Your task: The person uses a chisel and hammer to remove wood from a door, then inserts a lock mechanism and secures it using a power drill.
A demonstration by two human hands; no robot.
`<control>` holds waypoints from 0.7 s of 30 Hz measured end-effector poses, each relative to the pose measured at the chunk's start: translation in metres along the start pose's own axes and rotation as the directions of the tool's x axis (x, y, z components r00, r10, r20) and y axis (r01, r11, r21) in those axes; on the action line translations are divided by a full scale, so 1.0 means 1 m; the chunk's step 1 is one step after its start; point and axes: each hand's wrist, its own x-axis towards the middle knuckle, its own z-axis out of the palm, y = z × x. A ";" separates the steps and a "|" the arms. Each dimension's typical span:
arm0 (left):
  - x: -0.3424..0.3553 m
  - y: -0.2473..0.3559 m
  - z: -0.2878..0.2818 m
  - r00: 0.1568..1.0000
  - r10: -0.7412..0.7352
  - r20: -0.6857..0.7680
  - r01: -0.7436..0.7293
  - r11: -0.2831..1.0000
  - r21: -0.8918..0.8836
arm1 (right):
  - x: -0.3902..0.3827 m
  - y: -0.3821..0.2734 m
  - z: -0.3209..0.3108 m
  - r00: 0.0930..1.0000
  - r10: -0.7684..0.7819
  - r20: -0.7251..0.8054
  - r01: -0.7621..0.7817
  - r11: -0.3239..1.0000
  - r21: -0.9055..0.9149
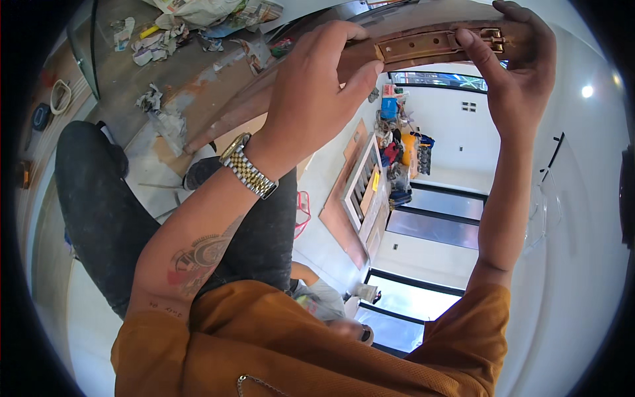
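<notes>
A long brown panel [228, 118], like a door seen along its edge, sweeps from the left up to the top right. Set into its edge is a brass-coloured metal bolt plate [420, 45] with small holes and a raised fitting at its right end. My left hand [321, 89] grips the edge at the plate's left end, fingers over the top and thumb below. Around the right end my right hand [519, 83] is wrapped, its thumb pressed on the plate near the raised fitting. Some fingertips are hidden behind the panel.
Crumpled newspaper [157, 47] and torn scraps lie on the dusty brown surface at upper left. Beyond my body are a framed piece [360, 185] on brown sheeting, a heap of bags [397, 155] by the wall, and another person [324, 301].
</notes>
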 end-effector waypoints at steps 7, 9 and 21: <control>0.009 0.004 0.001 0.999 -0.022 0.031 0.022 1.000 -0.003 | -0.004 0.015 0.002 0.991 -0.057 -0.121 0.033 0.982 -0.187; 0.014 0.014 0.000 0.992 -0.110 0.056 0.118 0.980 -0.162 | -0.005 0.016 0.003 0.996 -0.027 -0.086 0.010 0.982 -0.188; 0.024 0.021 -0.001 1.000 -0.002 -0.005 0.002 1.000 -0.024 | -0.005 0.011 0.010 0.977 0.077 -0.198 -0.086 0.996 -0.037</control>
